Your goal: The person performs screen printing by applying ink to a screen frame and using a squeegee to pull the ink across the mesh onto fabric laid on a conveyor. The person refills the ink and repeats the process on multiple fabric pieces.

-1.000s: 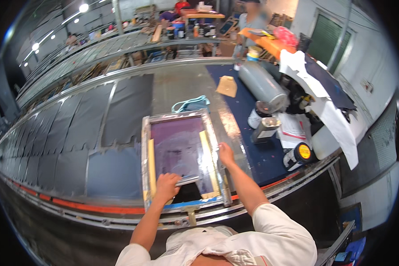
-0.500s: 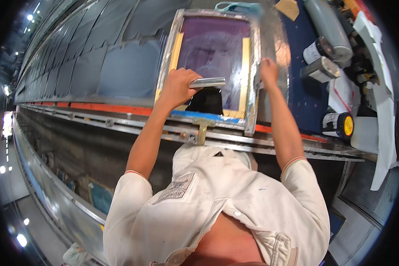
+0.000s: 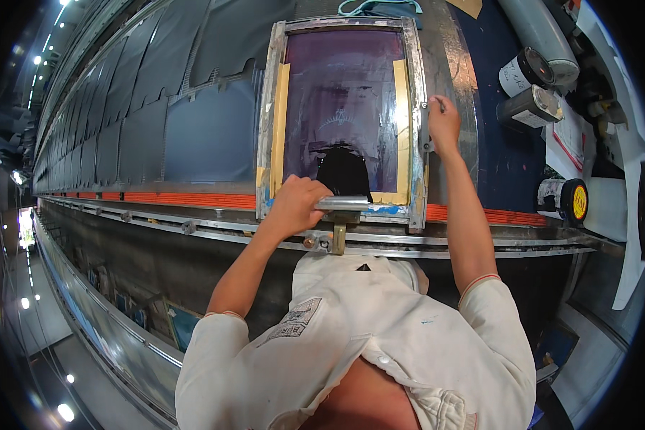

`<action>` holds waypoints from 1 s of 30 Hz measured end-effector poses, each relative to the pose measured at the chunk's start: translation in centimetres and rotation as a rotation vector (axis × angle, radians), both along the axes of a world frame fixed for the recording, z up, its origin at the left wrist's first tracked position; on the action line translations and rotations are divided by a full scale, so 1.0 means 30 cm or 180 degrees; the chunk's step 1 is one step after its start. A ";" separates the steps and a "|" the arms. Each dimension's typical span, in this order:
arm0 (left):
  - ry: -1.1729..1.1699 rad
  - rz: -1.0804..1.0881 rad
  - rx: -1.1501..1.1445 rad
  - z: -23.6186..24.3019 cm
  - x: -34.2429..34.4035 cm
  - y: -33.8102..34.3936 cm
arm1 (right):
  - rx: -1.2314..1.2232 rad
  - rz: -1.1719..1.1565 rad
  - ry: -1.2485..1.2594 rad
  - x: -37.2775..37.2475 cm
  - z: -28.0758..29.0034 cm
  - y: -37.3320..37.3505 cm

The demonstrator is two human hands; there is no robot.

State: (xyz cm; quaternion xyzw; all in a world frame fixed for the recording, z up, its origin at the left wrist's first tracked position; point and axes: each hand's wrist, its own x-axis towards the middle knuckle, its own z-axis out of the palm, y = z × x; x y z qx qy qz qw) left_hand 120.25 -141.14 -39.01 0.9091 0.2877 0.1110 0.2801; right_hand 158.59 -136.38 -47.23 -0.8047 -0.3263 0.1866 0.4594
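A screen printing frame (image 3: pixel 416 86) lies on the long table, with purple mesh (image 3: pixel 344 64) and yellow tape along its inner sides. My left hand (image 3: pixel 296 206) is closed around the metal handle of a squeegee (image 3: pixel 344 203) at the frame's near edge. Black ink (image 3: pixel 344 170) is pooled on the mesh just beyond the squeegee. Further up, a faint pale emblem shows in the mesh. At the frame's right rail is my right hand (image 3: pixel 444 123), its fingers curled beside a metal bracket. Whatever those fingers hold is hidden.
Dark fabric pieces (image 3: pixel 140 136) line the table to the left. On the right stand a white-labelled jar (image 3: pixel 516 75), a rectangular tin (image 3: pixel 527 107) and a yellow-lidded jar (image 3: pixel 562 201). A metal rail (image 3: pixel 215 226) with a clamp runs along the near edge.
My left hand has drawn the squeegee toward me to the frame's near end. Ink now lies behind it, and the emblem is plainer. My right hand stays at the right rail.
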 end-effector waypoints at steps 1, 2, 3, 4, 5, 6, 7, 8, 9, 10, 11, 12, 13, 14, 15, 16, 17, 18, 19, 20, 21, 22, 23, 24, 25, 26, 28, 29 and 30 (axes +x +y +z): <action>0.0013 -0.0027 -0.0006 -0.010 0.003 -0.008 | -0.0055 -0.0015 0.0127 0.002 -0.011 -0.007; 0.0026 -0.0051 -0.0014 -0.017 0.005 -0.013 | -0.0111 -0.0029 0.0256 0.003 -0.022 -0.014; 0.0014 -0.0047 0.0128 -0.020 0.005 -0.016 | -0.0114 -0.0019 0.0283 0.005 -0.032 -0.020; 0.0020 -0.0036 0.0205 -0.026 0.006 -0.011 | -0.0096 -0.0008 0.0309 0.003 -0.028 -0.017; 0.0026 -0.0024 0.0281 -0.034 0.009 -0.001 | -0.0105 -0.0002 0.0368 0.003 -0.023 -0.019; 0.0034 -0.0010 0.0357 -0.042 0.014 0.011 | -0.0117 0.0011 0.0426 0.004 -0.017 -0.019; -0.0040 -0.0003 0.0450 -0.049 0.029 0.040 | -0.0138 0.0004 0.0513 0.002 0.007 -0.026; -0.0112 0.0035 0.0547 -0.059 0.048 0.082 | -0.0158 0.0029 0.0599 -0.006 0.020 -0.022; -0.0183 0.0075 0.0646 -0.064 0.060 0.116 | -0.0159 0.0023 0.0698 -0.015 0.028 -0.023; -0.0189 0.0069 0.0708 -0.057 0.071 0.142 | -0.0157 0.0010 0.0792 -0.012 0.031 -0.025; -0.0196 0.0064 0.0772 -0.044 0.080 0.164 | -0.0153 0.0000 0.0886 -0.012 0.036 -0.023; -0.0202 0.0061 0.0838 -0.033 0.081 0.174 | -0.0097 0.0010 0.0768 -0.016 0.033 -0.014; -0.0220 0.0078 0.0803 -0.026 0.078 0.165 | -0.0058 -0.0017 0.0647 -0.018 0.025 -0.017; -0.0201 0.0045 0.0778 -0.016 0.073 0.149 | -0.0019 -0.0042 0.0525 -0.017 0.021 -0.022; -0.0183 0.0012 0.0754 0.000 0.066 0.126 | -0.0039 -0.0066 0.0516 -0.010 0.020 -0.029; -0.0146 0.0000 0.0719 0.012 0.049 0.092 | -0.0071 -0.0069 0.0524 -0.023 0.042 -0.033; -0.0066 -0.0056 0.0652 0.015 0.028 0.060 | -0.0077 -0.0062 0.0526 -0.026 0.068 -0.021; -0.0091 -0.0021 0.0642 0.015 0.019 0.034 | -0.0012 -0.0064 0.0460 -0.023 0.090 -0.016; -0.0111 0.0006 0.0600 0.012 0.007 0.000 | 0.0023 -0.0077 0.0400 -0.028 0.105 -0.031; -0.0131 0.0031 0.0558 0.009 0.000 -0.019 | 0.0057 -0.0091 0.0340 -0.034 0.106 -0.039; -0.0075 0.0024 0.0567 0.009 -0.004 -0.024 | -0.0025 -0.0086 0.0387 -0.039 0.097 -0.040; -0.0068 0.0022 0.0575 0.004 -0.003 -0.022 | -0.0096 -0.0072 0.0414 -0.038 0.097 -0.035; -0.0061 0.0016 0.0583 -0.005 -0.003 -0.018 | -0.0166 -0.0062 0.0442 -0.037 0.096 -0.031; -0.0053 0.0008 0.0591 -0.014 -0.001 -0.012 | -0.0166 -0.0053 0.0400 -0.034 0.081 -0.032; -0.0072 0.0023 0.0619 -0.021 0.004 0.004 | -0.0149 -0.0044 0.0356 -0.032 0.064 -0.027; -0.0090 0.0033 0.0647 -0.029 0.013 0.025 | -0.0132 -0.0040 0.0314 -0.026 0.050 -0.022; -0.0120 0.0075 0.0734 -0.042 0.034 0.077 | -0.0102 0.0032 0.0331 -0.015 0.034 -0.025; -0.0131 0.0107 0.0792 -0.047 0.048 0.114 | -0.0095 0.0070 0.0342 -0.014 0.030 -0.028; -0.0143 0.0135 0.0851 -0.052 0.064 0.154 | -0.0097 0.0098 0.0393 -0.010 0.027 -0.028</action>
